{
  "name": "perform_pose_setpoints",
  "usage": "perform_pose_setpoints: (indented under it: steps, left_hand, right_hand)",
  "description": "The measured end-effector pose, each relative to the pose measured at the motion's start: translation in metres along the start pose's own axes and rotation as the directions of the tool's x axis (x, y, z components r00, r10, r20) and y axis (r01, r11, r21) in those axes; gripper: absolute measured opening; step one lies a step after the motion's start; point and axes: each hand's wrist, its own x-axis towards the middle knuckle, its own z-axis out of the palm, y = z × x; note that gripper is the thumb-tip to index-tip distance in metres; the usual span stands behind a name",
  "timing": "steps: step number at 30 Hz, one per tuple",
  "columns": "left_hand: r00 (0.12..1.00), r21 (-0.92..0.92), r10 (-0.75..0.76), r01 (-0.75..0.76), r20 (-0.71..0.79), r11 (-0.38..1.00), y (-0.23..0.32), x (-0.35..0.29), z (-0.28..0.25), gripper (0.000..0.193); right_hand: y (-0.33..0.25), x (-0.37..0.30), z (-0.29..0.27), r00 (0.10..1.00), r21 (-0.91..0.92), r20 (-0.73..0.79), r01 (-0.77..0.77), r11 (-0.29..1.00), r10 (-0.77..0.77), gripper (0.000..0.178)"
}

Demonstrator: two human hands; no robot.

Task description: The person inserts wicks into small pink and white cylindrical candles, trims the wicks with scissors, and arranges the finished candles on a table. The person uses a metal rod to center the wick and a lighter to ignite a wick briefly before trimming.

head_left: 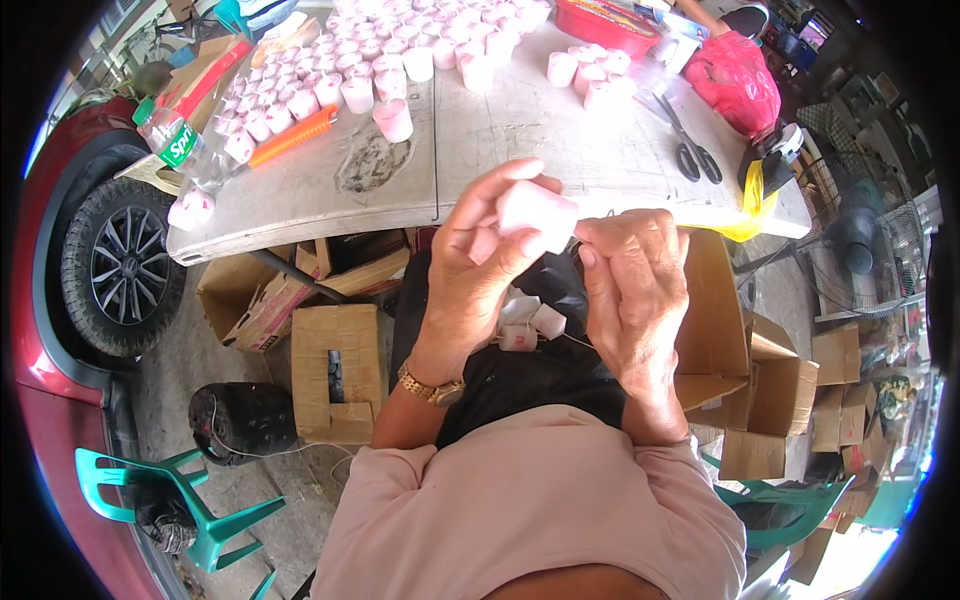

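Note:
My left hand (478, 250) holds a small pale pink, cup-shaped piece (538, 215) that looks like a candle, fingers behind it and thumb in front, just beyond the table's near edge. My right hand (635, 285) is closed in a pinch close to the piece's right end. Whatever sits between those fingertips is too small to make out. Below, in my lap, lie a few similar pale pieces (518, 338), with a thin string beside them. Many more pink pieces (393, 120) stand in rows on the table, and a smaller group (590, 70) stands further right.
On the white folding table (520, 140) lie black-handled scissors (690, 150), a long orange tool (293, 137), a clear bottle (180, 145), a red tub (607, 25) and a pink plastic bag (735, 85). Cardboard boxes (335, 385), a green chair (190, 500), a fan (860, 235) and a red vehicle (60, 370) surround me.

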Motion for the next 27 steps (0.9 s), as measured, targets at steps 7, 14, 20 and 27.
perform_pose_setpoints:
  steps: [7,14,20,27]
  left_hand:
    - [0.998,0.072,0.009,-0.013,0.055,0.997,0.002,-0.004,0.001,0.051]
    - [0.998,0.13,0.059,-0.06,0.011,0.99,0.005,-0.003,-0.003,0.052]
    - [0.998,0.151,0.058,-0.058,0.005,0.987,0.007,-0.006,-0.005,0.051]
    - [0.999,0.289,0.031,-0.018,-0.041,0.957,0.01,-0.01,-0.002,0.052]
  right_hand:
    - [0.001,-0.002,0.001,0.998,0.125,-0.037,-0.047,0.991,0.052,0.024]
    - [0.009,-0.001,-0.007,0.99,0.092,0.117,-0.09,0.992,0.079,0.028]
    - [0.014,-0.019,0.007,0.859,0.562,0.405,-0.505,0.655,0.314,0.03]
    - [0.016,-0.025,0.002,0.793,0.63,0.431,-0.607,0.485,0.431,0.012]
